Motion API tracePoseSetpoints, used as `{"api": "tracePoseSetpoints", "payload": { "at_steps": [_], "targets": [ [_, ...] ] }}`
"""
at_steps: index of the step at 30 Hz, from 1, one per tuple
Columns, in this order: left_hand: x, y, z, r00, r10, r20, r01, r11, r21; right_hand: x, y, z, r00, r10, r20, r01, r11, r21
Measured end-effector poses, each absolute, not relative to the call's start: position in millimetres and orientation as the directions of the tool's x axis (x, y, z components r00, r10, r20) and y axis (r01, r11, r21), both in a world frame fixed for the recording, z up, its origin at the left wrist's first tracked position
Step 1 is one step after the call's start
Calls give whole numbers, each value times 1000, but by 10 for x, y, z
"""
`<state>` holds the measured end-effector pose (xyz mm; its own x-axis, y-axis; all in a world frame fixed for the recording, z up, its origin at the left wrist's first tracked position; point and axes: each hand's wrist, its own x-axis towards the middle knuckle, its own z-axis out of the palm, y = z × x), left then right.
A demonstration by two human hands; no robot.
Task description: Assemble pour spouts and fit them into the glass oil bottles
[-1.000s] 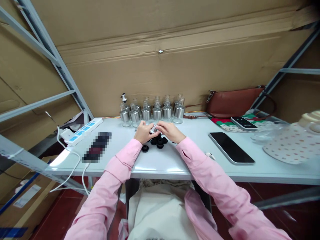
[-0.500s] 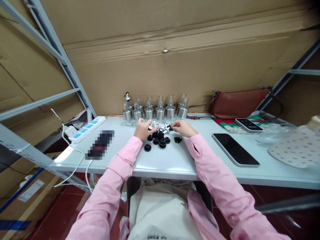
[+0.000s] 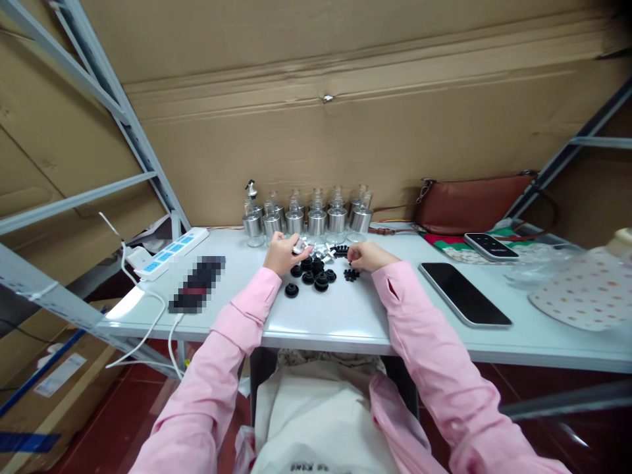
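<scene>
Your right hand (image 3: 368, 256) has drawn away from your left hand (image 3: 283, 254) to the small black ribbed plugs (image 3: 351, 274), its fingers curled, grip unclear; your left fingers pinch a small silver metal cap (image 3: 299, 247) just above the round black rubber stoppers (image 3: 313, 274), which are clustered within easy reach on the white surface (image 3: 316, 316).

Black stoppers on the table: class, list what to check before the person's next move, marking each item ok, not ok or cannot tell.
1. Left hand grips the small silver part: ok.
2. Right hand has a hold on the black ribbed piece: cannot tell; its fingers curl just above it.
3. Black stoppers lie between both hands on the table: ok.
4. Glass bottles stand upright in a row behind: ok.
5. Smartphone lies apart from the parts: ok.
</scene>
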<state>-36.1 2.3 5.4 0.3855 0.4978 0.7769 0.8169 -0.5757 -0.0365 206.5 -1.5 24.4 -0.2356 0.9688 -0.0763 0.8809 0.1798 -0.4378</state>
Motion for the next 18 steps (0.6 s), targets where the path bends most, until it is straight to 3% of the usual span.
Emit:
{"api": "tracePoseSetpoints", "payload": {
  "at_steps": [5, 14, 18],
  "targets": [
    [-362, 24, 53, 381, 501, 777, 822, -568, -37, 2069, -12, 227, -280, 953, -113, 894, 216, -392],
    [-363, 31, 53, 390, 504, 770, 820, -571, -42, 2064, 9, 190, -247, 955, -164, 868, 143, -476],
    [-359, 25, 50, 402, 523, 752, 813, -581, -30, 2073, 21, 193, -242, 968, -58, 866, 189, -463]
  ]
}}
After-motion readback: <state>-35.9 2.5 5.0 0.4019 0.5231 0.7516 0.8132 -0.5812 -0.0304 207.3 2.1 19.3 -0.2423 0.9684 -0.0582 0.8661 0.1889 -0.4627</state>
